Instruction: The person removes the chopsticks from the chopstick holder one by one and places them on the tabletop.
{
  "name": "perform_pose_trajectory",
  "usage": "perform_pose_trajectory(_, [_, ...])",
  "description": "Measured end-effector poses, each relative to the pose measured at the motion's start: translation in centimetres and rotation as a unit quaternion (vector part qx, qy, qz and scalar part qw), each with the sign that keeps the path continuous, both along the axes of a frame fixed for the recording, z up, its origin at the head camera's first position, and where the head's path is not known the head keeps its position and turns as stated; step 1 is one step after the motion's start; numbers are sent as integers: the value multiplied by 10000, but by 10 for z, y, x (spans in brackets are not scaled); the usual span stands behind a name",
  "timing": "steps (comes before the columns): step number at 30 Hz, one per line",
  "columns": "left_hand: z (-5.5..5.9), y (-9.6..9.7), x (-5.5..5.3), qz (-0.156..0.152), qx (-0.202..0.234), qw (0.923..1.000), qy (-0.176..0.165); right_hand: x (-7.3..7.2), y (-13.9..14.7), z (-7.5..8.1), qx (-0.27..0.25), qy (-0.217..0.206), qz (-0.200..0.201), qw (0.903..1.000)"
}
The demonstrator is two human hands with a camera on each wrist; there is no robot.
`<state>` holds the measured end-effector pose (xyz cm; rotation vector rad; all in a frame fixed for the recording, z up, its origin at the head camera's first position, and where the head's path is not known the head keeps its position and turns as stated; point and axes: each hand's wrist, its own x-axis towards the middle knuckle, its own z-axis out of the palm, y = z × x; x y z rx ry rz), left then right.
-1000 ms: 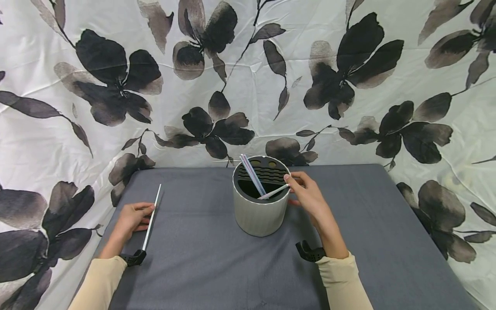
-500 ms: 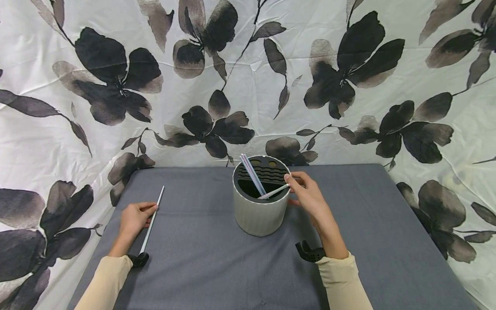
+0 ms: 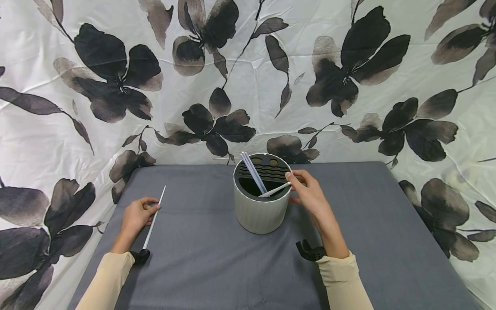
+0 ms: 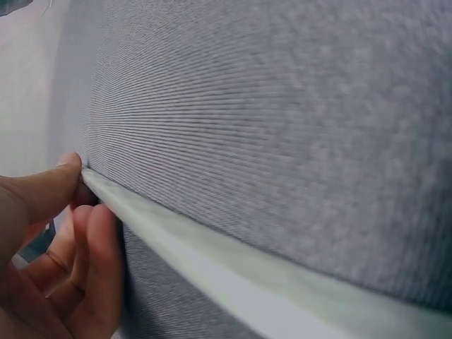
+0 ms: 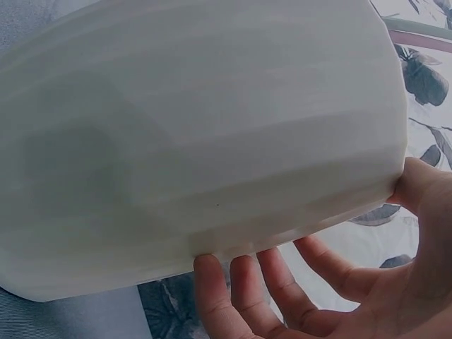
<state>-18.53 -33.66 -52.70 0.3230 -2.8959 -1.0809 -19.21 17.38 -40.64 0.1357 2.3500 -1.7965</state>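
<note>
In the head view my left hand (image 3: 136, 218) pinches a thin pale straw (image 3: 153, 223) between thumb and fingertips. The straw lies slanted, its far tip pointing away from me. The left wrist view shows this straw (image 4: 205, 251) running past the camera, close over the cloth. My right hand (image 3: 310, 196) grips the side of a white ribbed cylindrical holder (image 3: 258, 215), thumb at the rim and fingers along the outer wall (image 5: 233, 162). Its black top has wavy slots and an open compartment. Several pastel straws (image 3: 253, 173) lean there, and one more straw (image 3: 274, 190) slants toward my right thumb.
A grey cloth covers the table (image 3: 193, 258). Behind it hangs a white curtain (image 3: 248, 73) with dark flowers, close to the table's back edge. A black wrist mount (image 3: 310, 251) sits on my right wrist, with another on the left.
My left hand has shifted slightly to the right with the straw, which has changed its angle a little. The right hand keeps its grip on the holder. The head view has tilted slightly.
</note>
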Motion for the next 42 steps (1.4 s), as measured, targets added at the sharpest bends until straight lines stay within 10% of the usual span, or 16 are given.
perform_pose_trajectory(8, [16, 19, 2, 555, -981, 9926, 459, -2, -1, 1, 9, 1, 17, 10000])
perform_pose_trajectory(14, [39, 57, -4, 1013, -364, 9856, 1303, -2, 1, 2, -34, -35, 13, 10000])
perform_pose_trajectory(27, [94, 137, -2, 135, 808, 9790, 1869, -3, 1, 0, -79, 12, 52, 10000])
perform_pose_trajectory(42, [138, 203, 18, -913, 1880, 9493, 2348, 2, -1, -3, -3, 58, 34, 10000])
